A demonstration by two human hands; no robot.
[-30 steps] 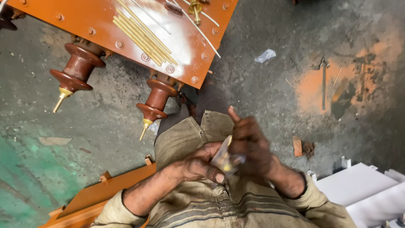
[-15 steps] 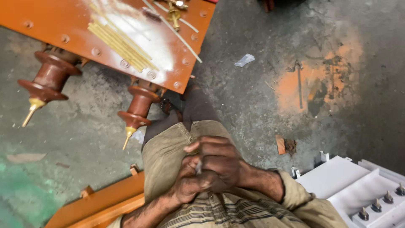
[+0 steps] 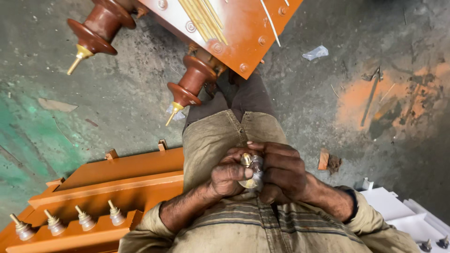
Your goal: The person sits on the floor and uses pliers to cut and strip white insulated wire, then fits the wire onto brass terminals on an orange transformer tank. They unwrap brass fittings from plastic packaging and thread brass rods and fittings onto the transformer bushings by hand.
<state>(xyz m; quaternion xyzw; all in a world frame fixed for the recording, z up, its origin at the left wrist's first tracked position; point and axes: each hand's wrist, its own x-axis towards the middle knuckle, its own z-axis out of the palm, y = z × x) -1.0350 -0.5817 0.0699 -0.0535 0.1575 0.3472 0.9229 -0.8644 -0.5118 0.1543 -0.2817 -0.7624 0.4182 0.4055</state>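
Since half a second ago both hands have dropped lower in view and parted slightly, so that a small brass-tipped fitting (image 3: 251,169) now shows between them where before the fingers covered it; the view has also shifted, bringing more of the orange tank at lower left into sight.

Left hand (image 3: 230,175) is clenched around the near side of the fitting, thumb pressed against its pale body. Right hand (image 3: 281,171) wraps it from the far side, fingers (image 3: 269,149) curled over the top. The fitting sits upright between the two palms, its brass tip just clear of the fingers, held in front of the person's lap above a khaki trouser leg (image 3: 220,136).

Ahead on the concrete floor (image 3: 93,103) lies an orange lid (image 3: 234,28) with bolts along its edge and yellow strips on its face. Two brown ribbed bushings (image 3: 190,84) (image 3: 96,30) jut from it, each ending in a brass stud. At lower left an orange tank (image 3: 112,187) carries a row of four small grey insulators (image 3: 84,219). A white cover (image 3: 403,215) lies at lower right, and a scrap of clear plastic (image 3: 316,52) rests on the floor beyond the lid.
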